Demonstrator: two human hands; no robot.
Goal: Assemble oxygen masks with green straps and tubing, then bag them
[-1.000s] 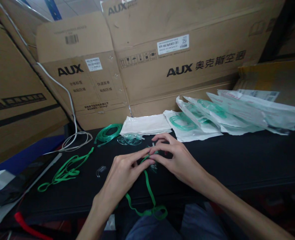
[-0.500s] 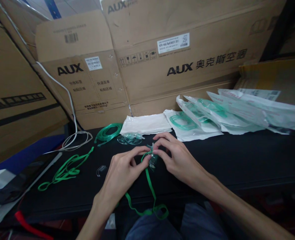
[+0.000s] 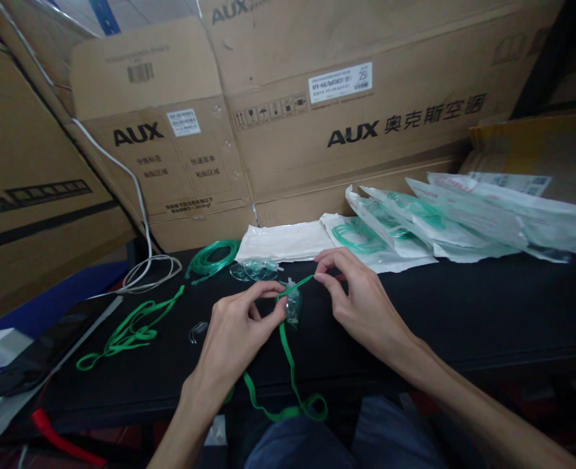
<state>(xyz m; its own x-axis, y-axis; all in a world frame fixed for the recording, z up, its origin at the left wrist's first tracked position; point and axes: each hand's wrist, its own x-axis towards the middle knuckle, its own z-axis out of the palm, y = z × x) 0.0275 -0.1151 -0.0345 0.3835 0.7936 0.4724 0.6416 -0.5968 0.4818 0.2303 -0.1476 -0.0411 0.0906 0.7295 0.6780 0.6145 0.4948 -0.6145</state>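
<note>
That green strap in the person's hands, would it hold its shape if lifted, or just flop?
Probably flop: the green strap sags from the left hand and loops over the table edge. It looks thin and light. Pulled by the right hand, its short stretch runs straight, so it likely tautens easily.

Dim, even indoor light, soft focus, wide-angle bending and blur toward the edges.
</note>
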